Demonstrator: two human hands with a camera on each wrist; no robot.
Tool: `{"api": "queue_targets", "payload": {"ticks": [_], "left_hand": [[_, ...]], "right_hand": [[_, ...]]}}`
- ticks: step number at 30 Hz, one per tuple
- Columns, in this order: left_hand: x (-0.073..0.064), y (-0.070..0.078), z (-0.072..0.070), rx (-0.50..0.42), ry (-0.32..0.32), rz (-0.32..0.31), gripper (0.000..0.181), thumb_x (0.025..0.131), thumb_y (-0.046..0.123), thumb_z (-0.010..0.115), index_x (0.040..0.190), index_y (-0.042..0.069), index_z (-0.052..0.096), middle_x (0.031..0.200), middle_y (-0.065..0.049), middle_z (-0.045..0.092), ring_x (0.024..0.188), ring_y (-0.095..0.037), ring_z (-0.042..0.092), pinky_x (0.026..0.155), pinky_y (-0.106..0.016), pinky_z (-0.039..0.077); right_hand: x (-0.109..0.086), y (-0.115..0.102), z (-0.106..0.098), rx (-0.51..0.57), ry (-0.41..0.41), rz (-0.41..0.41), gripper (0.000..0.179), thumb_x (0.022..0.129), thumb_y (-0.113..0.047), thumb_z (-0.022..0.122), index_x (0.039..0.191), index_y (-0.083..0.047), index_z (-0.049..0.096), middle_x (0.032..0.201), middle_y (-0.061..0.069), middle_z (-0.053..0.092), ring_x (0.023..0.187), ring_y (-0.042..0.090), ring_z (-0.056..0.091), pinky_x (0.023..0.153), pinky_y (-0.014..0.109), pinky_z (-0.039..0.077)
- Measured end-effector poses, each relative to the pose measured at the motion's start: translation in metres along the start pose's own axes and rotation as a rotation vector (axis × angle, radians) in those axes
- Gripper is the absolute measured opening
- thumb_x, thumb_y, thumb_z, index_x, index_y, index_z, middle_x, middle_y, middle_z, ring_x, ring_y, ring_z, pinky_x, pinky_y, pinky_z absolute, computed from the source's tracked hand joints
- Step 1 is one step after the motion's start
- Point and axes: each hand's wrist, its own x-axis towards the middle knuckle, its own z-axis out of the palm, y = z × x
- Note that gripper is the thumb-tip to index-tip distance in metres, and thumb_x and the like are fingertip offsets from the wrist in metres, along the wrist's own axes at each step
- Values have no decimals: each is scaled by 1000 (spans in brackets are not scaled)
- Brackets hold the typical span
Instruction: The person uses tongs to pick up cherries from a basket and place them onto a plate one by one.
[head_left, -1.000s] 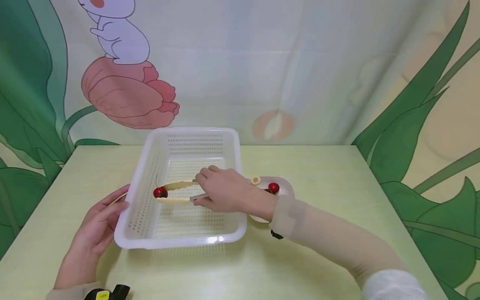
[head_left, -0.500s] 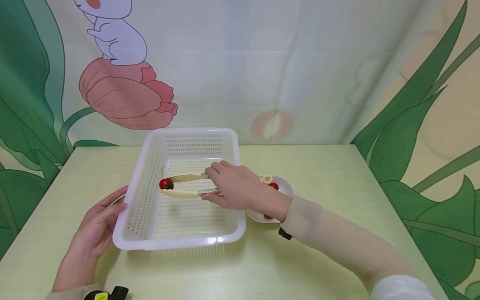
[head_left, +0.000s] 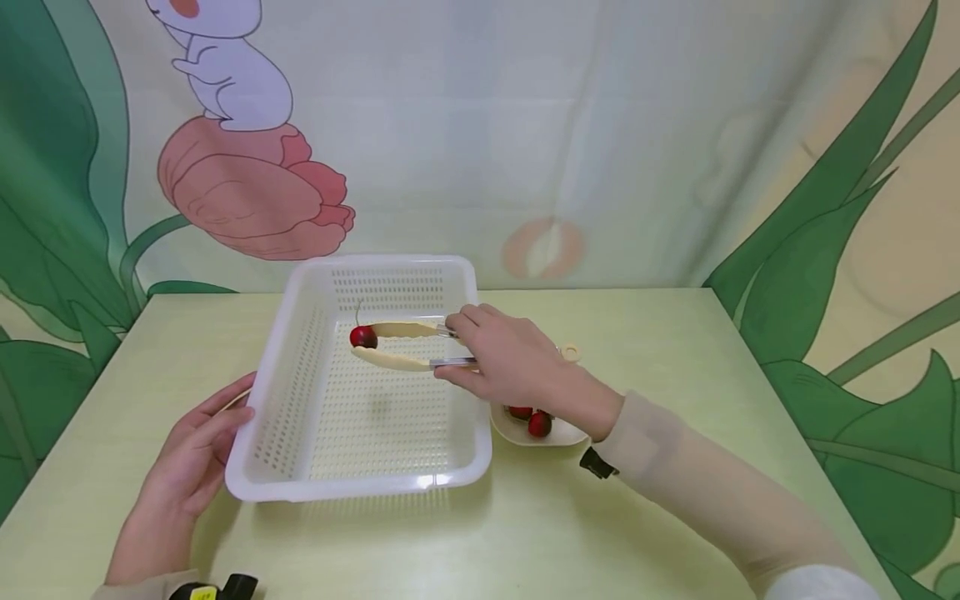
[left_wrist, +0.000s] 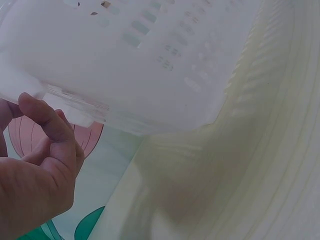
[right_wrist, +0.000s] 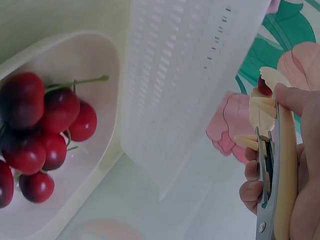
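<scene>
My right hand (head_left: 517,358) grips a pair of cream-tipped metal tongs (head_left: 405,330) over the white basket. Between the tips is a dark red cherry (head_left: 363,337), its stem pointing up. The right wrist view shows the tongs (right_wrist: 285,170) along my palm, with the cherry (right_wrist: 264,86) mostly hidden behind a tip. My left hand (head_left: 191,442) holds the left rim of the perforated plastic basket (head_left: 360,490), thumb and fingers at the edge. In the left wrist view, fingers (left_wrist: 47,120) bend at the rim of the basket (left_wrist: 125,85).
A small white plate (right_wrist: 107,100) with several stemmed cherries (right_wrist: 60,110) stands right of the basket, partly hidden under my right forearm in the head view. The pale table (head_left: 600,517) ends at a printed curtain (head_left: 637,167) behind.
My right hand has drawn the tongs and the cherry rightward and up, away from the basket's left side. My left hand stays at the rim.
</scene>
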Motion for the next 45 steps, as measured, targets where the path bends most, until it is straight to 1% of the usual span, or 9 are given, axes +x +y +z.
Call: {"api": "queue_targets", "payload": {"ticks": [3, 8, 14, 21, 24, 31, 36, 40, 45], "left_hand": [[0, -1, 0, -3, -22, 10, 36, 104, 3, 57, 130, 25, 69, 122, 6, 72, 104, -16, 73, 83, -32, 59], [-1, -2, -1, -6, -61, 35, 35, 105, 2, 55, 129, 23, 70, 121, 3, 72, 101, -18, 74, 82, -33, 60], [-1, 0, 0, -3, -48, 22, 34, 105, 3, 57, 128, 23, 70, 121, 4, 72, 102, -18, 73, 83, -32, 60], [-1, 1, 0, -14, -45, 24, 35, 105, 2, 56, 127, 24, 71, 120, 4, 73, 101, -17, 74, 82, -32, 60], [-1, 1, 0, -12, -42, 21, 35, 105, 2, 56, 127, 24, 71, 120, 4, 73, 101, -17, 73, 82, -32, 60], [-1, -1, 0, 6, -32, 17, 35, 105, 3, 57, 130, 24, 69, 121, 5, 72, 103, -17, 73, 82, -32, 60], [-1, -1, 0, 13, -36, 25, 36, 105, 4, 57, 134, 24, 67, 123, 5, 71, 105, -17, 73, 84, -33, 59], [-1, -1, 0, 15, -36, 29, 36, 105, 4, 57, 134, 23, 66, 123, 5, 71, 105, -17, 72, 84, -33, 59], [-1, -1, 0, 16, -36, 31, 36, 105, 3, 57, 132, 24, 67, 123, 5, 71, 105, -17, 72, 84, -33, 59]], "right_hand": [[-5, 5, -4, 21, 22, 27, 56, 98, -55, 63, 129, -9, 59, 109, 0, 61, 95, 16, 59, 64, 34, 53], [-14, 15, -9, 62, 61, 55, 55, 97, -53, 66, 129, -8, 60, 108, 0, 61, 94, 16, 59, 65, 35, 54], [-26, 27, -11, 99, 82, 103, 52, 96, -50, 68, 128, -9, 61, 109, 1, 62, 91, 16, 58, 65, 36, 53], [-43, 39, -10, 115, 100, 163, 47, 96, -51, 68, 121, -12, 62, 102, -4, 59, 83, 13, 54, 62, 35, 52], [-50, 44, -10, 107, 104, 183, 47, 96, -52, 68, 120, -12, 62, 101, -4, 59, 83, 13, 54, 63, 35, 52], [-67, 53, -13, 121, 94, 246, 47, 95, -51, 70, 120, -11, 62, 102, -3, 60, 83, 15, 55, 62, 36, 51], [-79, 63, -9, 136, 93, 286, 49, 94, -50, 70, 121, -9, 62, 104, 0, 61, 83, 16, 55, 64, 36, 52], [-87, 69, -4, 120, 94, 294, 50, 94, -49, 71, 121, -7, 62, 104, 2, 62, 83, 17, 55, 65, 36, 52], [-95, 76, 3, 94, 76, 287, 50, 95, -48, 71, 120, -5, 63, 99, 1, 61, 81, 17, 54, 61, 34, 51]]}}
